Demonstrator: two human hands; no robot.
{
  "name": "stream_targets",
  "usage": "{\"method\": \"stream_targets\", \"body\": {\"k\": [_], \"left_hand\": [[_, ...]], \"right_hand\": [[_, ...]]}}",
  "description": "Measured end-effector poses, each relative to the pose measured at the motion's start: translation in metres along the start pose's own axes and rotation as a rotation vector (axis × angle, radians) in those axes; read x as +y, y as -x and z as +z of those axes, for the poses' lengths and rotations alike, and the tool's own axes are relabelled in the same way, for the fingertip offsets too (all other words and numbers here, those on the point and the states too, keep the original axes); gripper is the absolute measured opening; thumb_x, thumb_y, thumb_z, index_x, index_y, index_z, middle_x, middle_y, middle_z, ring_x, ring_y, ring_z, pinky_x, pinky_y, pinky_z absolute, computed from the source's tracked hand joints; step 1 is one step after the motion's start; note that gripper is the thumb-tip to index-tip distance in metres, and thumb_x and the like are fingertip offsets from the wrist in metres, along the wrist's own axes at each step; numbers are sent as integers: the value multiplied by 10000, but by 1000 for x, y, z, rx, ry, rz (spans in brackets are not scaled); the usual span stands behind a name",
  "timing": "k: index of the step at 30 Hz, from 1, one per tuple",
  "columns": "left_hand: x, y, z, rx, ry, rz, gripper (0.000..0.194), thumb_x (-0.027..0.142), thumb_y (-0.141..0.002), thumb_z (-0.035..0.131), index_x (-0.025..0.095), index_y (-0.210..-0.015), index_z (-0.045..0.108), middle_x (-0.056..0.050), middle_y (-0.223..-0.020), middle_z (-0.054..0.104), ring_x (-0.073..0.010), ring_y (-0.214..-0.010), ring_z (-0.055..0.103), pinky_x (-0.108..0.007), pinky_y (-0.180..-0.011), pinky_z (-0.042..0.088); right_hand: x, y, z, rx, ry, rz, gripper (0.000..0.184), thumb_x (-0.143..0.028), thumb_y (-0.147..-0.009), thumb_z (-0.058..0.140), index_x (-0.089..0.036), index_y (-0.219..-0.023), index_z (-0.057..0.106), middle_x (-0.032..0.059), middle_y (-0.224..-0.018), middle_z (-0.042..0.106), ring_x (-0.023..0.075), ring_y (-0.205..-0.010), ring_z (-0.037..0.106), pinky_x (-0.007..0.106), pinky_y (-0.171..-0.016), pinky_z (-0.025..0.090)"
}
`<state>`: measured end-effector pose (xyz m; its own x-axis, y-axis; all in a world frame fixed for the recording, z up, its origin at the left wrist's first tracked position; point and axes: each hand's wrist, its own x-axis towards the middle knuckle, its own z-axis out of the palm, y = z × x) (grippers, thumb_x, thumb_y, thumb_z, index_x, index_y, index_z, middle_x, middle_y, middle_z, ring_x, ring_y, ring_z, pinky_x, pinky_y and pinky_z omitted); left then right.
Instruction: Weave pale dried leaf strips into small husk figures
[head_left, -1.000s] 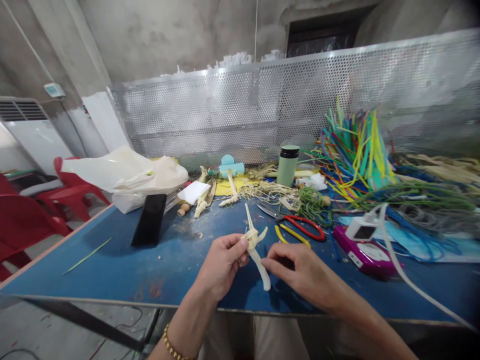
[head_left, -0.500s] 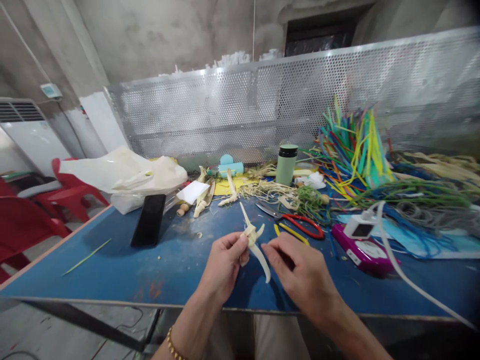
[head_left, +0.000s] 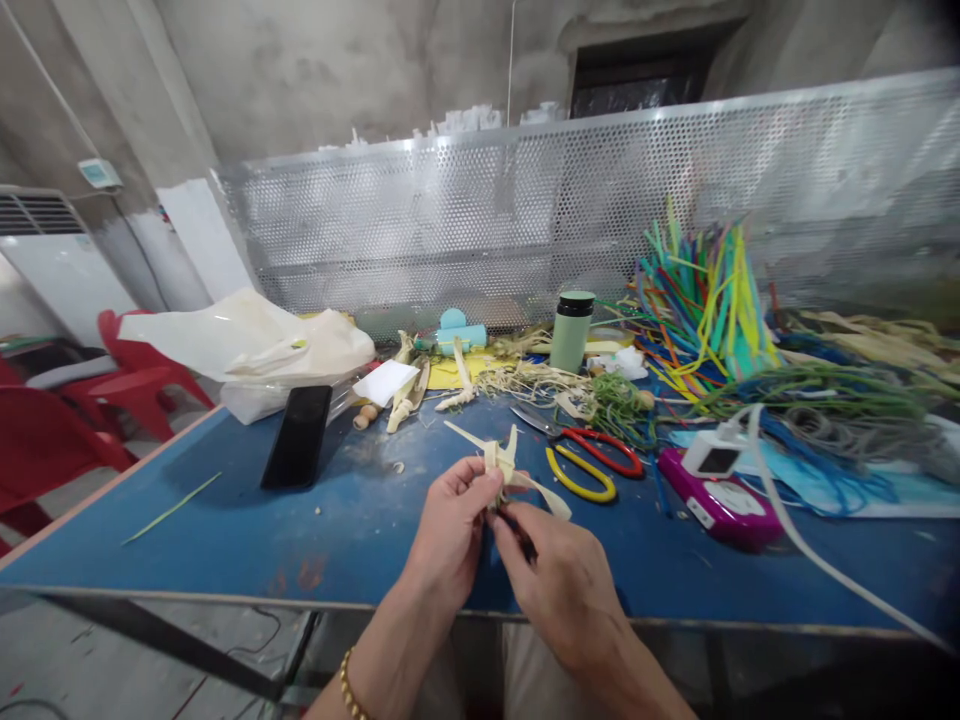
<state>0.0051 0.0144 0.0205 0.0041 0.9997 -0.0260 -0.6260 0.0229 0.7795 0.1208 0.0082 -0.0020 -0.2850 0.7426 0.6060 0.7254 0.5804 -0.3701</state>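
My left hand (head_left: pixel 450 535) pinches a small folded piece of pale straw strips (head_left: pixel 504 462) just above the blue table (head_left: pixel 225 540). Strip ends stick out to the upper left, straight up and to the lower right. My right hand (head_left: pixel 555 580) is closed right beside it, fingertips pressed to the underside of the piece. A dark thin thing shows between its fingers; I cannot make it out. A gold bracelet (head_left: pixel 346 690) is on my left wrist.
Red-handled scissors (head_left: pixel 600 450) and a yellow-handled pair (head_left: pixel 577 480) lie just beyond my hands. A black phone (head_left: pixel 298 436), plastic bag (head_left: pixel 247 345), green flask (head_left: pixel 572 330), coloured strips (head_left: pixel 705 300), pink device (head_left: pixel 720 500) with white cable, perforated metal screen (head_left: pixel 480 220), red chairs (head_left: pixel 67 410) surround.
The straw piece has been turned, so its long strip now points left instead of up. My right hand has moved in from the right and closed against the piece.
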Motion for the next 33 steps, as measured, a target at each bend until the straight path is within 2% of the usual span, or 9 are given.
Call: {"method": "stream_targets", "body": {"k": [6,11,14,17,20,29,33], "left_hand": [[-4,4,2,0,-44,9,321,334,-648,821,128,-814,638,-58,-749,692,-138,-652,618,-271,-687,481],[-7,2,1,34,-95,54,324,361,-662,811,144,-836,644,-62,-773,713,-154,-669,645,-281,-693,488],[-7,1,1,38,-90,68,340,373,-664,810,146,-849,638,-71,-776,724,-164,-678,657,-286,-700,495],[-7,3,2,38,-81,63,343,369,-667,808,142,-849,626,-80,-785,727,-180,-712,671,-290,-713,498],[-8,6,4,26,-76,50,318,362,-695,788,139,-843,615,-82,-791,724,-178,-690,663,-286,-684,495],[-11,7,1,49,-38,34,293,329,-700,787,139,-832,607,-46,-740,691,-115,-590,602,-250,-635,477],[-7,5,1,69,-39,36,306,358,-705,778,141,-813,592,-71,-755,701,-164,-672,649,-267,-644,492]], "right_hand": [[3,-3,4,7,-47,67,276,-219,-882,475,-197,-646,614,19,-572,657,130,-457,540,266,-499,306],[0,0,0,129,99,-5,297,-233,-898,473,-190,-624,576,20,-533,626,135,-441,547,286,-495,269],[-3,2,-3,168,31,-49,278,-240,-920,470,-183,-678,593,16,-577,638,123,-476,573,264,-519,312],[-4,3,-3,136,-10,-52,242,-196,-912,456,-183,-745,631,18,-619,668,123,-500,597,257,-531,326],[-2,3,0,111,37,-19,250,-195,-891,462,-186,-700,623,26,-600,671,139,-486,594,272,-515,303],[-1,3,5,30,13,77,197,-206,-837,487,-194,-687,614,14,-556,653,130,-450,559,261,-498,282],[-4,5,6,14,70,54,188,-157,-792,487,-198,-629,570,-3,-506,613,128,-426,544,274,-493,242]]}}
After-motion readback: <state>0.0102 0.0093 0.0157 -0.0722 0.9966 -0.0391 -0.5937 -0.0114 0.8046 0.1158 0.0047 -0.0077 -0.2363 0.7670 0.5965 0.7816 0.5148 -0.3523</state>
